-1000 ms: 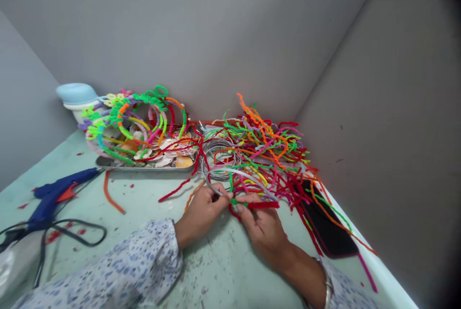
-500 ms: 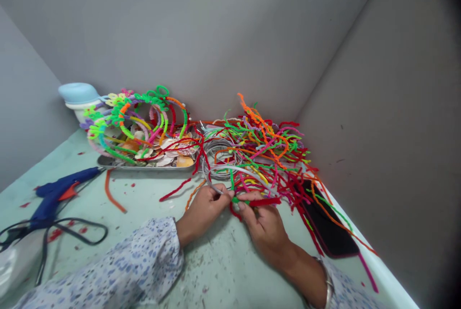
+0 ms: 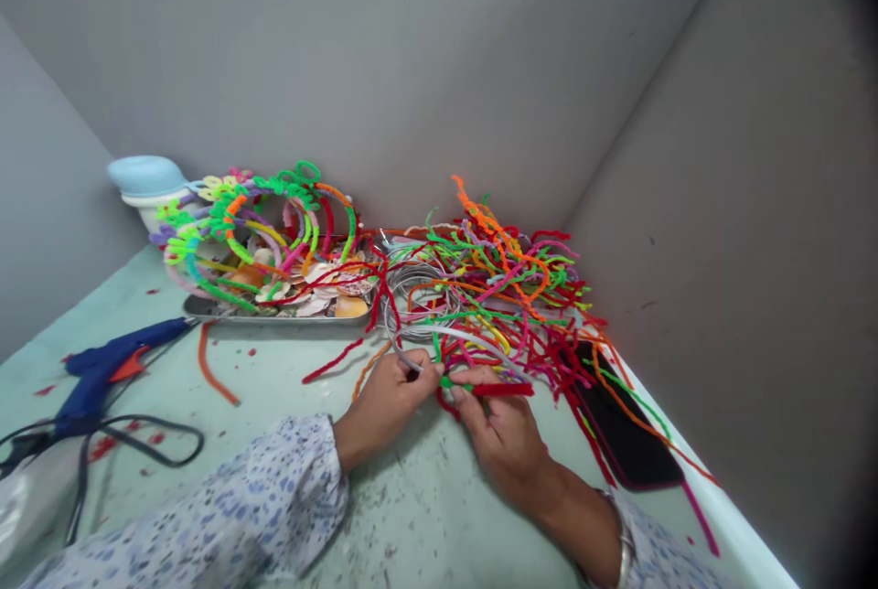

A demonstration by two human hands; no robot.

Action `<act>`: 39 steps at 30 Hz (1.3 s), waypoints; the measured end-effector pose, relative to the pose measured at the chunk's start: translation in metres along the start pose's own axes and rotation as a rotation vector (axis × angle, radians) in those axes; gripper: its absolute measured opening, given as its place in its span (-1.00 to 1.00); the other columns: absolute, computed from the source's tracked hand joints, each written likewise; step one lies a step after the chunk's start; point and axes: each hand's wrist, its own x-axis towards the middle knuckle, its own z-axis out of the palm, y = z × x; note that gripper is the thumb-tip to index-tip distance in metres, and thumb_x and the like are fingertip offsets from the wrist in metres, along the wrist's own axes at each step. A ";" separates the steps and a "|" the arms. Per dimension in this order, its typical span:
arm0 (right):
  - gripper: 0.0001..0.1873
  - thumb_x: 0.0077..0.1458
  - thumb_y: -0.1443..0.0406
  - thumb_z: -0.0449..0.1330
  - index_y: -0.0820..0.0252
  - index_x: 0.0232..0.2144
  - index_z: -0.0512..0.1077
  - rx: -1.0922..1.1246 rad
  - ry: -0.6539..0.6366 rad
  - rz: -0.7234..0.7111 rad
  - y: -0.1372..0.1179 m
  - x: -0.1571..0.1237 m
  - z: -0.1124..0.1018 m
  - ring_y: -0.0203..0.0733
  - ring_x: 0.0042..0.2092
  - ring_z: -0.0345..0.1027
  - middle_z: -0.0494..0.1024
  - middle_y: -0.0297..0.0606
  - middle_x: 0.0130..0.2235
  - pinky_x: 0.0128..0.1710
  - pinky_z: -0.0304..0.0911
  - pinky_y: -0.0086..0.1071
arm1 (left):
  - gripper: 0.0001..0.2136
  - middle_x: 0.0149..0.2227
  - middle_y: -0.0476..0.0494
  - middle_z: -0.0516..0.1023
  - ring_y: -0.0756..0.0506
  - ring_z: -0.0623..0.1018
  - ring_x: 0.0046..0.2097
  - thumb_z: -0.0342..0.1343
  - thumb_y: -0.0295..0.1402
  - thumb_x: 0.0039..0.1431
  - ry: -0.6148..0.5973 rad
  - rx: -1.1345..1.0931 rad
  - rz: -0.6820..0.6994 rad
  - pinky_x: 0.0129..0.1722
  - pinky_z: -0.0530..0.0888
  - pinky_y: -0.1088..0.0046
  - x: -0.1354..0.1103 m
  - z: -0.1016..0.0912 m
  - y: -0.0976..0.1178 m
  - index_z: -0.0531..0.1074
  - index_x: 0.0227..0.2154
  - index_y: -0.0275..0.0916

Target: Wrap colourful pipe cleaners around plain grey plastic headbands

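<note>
My left hand (image 3: 388, 399) pinches the end of a thin grey headband (image 3: 439, 330) that curves up into the pile. My right hand (image 3: 504, 429) is closed on a red pipe cleaner (image 3: 504, 390), held against the band where a green pipe cleaner (image 3: 453, 382) is wound round it. Both hands rest low on the pale green table (image 3: 274, 388), at the front edge of a tangled heap of coloured pipe cleaners (image 3: 508, 287).
A metal tray (image 3: 274, 315) with finished wrapped headbands (image 3: 247, 223) and shells stands at the back left, a blue-lidded pot (image 3: 147, 182) behind it. A blue glue gun (image 3: 102, 374) with its cord lies at left. A dark phone (image 3: 621, 438) lies at right. Grey walls close in.
Little has changed: my fingers shift slightly on the red pipe cleaner and the band, and the hands stay in the same spot.
</note>
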 end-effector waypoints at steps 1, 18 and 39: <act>-0.86 0.21 0.33 0.06 0.16 -0.22 0.42 -0.001 -0.002 0.004 0.000 0.000 0.000 -0.17 -0.24 0.46 0.56 -0.24 -0.30 -0.20 0.35 -0.33 | -0.67 -0.61 0.09 0.05 0.02 0.10 -0.51 -0.01 -0.23 0.17 0.003 0.002 -0.003 -0.50 0.08 0.49 0.000 0.000 0.000 0.11 -0.65 -0.21; -0.80 0.21 0.26 0.05 0.18 -0.23 0.44 0.055 -0.014 0.136 -0.001 0.001 0.000 -0.14 -0.30 0.48 0.57 -0.21 -0.33 -0.32 0.38 -0.32 | -0.64 -0.63 0.09 0.07 0.03 0.10 -0.55 0.02 -0.18 0.16 0.008 -0.036 -0.021 -0.55 0.05 0.47 -0.002 0.000 -0.001 0.12 -0.66 -0.21; -0.80 0.22 0.34 0.03 0.15 -0.22 0.45 -0.055 -0.033 -0.036 -0.005 0.002 -0.001 -0.15 -0.23 0.50 0.61 -0.23 -0.31 -0.18 0.39 -0.31 | -0.68 -0.59 0.07 0.09 0.02 0.15 -0.49 -0.05 -0.24 0.19 0.024 -0.031 0.012 -0.49 0.12 0.49 0.000 0.002 -0.010 0.18 -0.64 -0.23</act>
